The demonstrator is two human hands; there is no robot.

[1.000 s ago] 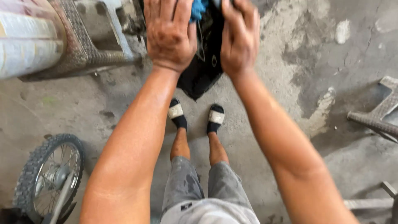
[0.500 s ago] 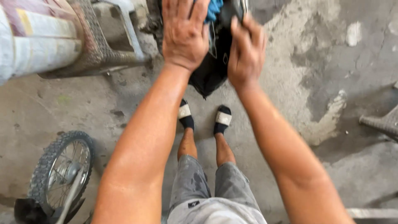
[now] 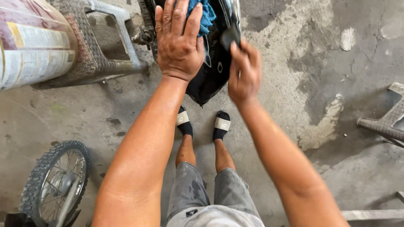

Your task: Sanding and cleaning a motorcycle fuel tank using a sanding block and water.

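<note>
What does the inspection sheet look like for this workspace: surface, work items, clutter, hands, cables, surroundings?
Surface: stained, patchy grey concrete floor.
Work items: glossy black curved panel, with a blue cloth lying on it.
Clutter: small spoked wheel with knobbly tyre at lower left.
Hands: left hand flat on the blue cloth; right hand gripping the panel's edge.
Cables: nothing seen.
Surroundings: grey woven-pattern plastic stool tipped at upper left, printed cylindrical container, another grey stool leg at right.

Grey shorts (image 3: 212,197), black-and-white sandals (image 3: 221,124)
</note>
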